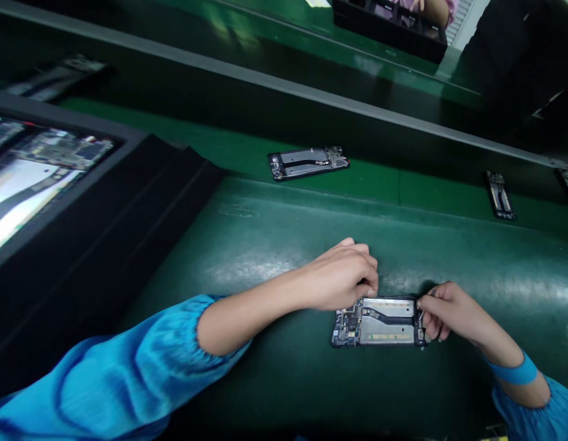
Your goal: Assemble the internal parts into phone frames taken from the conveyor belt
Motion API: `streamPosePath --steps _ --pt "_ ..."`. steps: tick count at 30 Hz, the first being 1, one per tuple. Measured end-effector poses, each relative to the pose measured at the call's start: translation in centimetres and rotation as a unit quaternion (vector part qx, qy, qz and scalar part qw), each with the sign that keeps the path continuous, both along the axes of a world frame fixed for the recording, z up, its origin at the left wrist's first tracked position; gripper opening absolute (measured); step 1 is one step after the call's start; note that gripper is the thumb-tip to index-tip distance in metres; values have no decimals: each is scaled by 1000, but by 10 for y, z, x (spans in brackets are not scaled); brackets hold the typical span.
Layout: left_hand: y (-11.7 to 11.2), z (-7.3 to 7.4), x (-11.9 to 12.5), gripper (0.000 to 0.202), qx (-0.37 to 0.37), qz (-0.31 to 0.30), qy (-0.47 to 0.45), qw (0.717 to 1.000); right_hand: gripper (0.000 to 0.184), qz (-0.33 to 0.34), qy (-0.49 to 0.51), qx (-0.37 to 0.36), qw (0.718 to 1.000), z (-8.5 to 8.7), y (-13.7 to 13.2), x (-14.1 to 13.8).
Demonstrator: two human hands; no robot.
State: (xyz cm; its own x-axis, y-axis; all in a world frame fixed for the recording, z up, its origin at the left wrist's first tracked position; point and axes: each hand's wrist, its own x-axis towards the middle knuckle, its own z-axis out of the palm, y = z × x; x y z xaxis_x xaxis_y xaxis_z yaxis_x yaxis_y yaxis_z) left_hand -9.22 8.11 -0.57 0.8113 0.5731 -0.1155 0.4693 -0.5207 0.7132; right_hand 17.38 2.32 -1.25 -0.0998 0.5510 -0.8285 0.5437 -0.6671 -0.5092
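Note:
An opened phone chassis (380,323) with bare circuit parts and a silver battery lies flat on the green bench mat (274,257) in front of me. My left hand (341,275) rests curled over its upper left edge, fingers closed against the frame. At the right end of the phone, my right hand (449,312) pinches a thin tool, fingertips pressed together. Both my arms wear blue sleeves.
A black tray (104,202) holding more phone boards stands at the left. On the green conveyor belt behind the bench lie another open phone (308,162) and two more phones (499,196) at the right. Another black tray (389,27) sits far back, beside a person's arm.

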Motion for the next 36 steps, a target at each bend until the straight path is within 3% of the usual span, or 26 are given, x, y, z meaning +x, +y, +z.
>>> streamPosePath --steps 13,17,21,24,27,32,36 --pt "9 -6 79 17 74 -47 15 996 32 12 -21 9 1000 0 4 -6" --pt "1 -3 76 16 74 -19 34 997 29 3 -6 29 1000 -5 0 -4" --pt "-16 -1 62 9 86 27 57 994 33 -37 76 86 993 -4 -9 6" --pt "-26 -2 55 11 109 46 67 991 32 -129 141 240 952 -1 -17 18" --pt "-30 2 54 13 72 40 56 995 27 -192 107 387 896 -1 -22 21" --pt "-32 12 56 19 44 73 -15 996 20 -76 106 371 919 -3 -26 0" --pt "-39 13 54 20 67 88 -45 993 26 -88 101 418 898 -6 -30 -14"
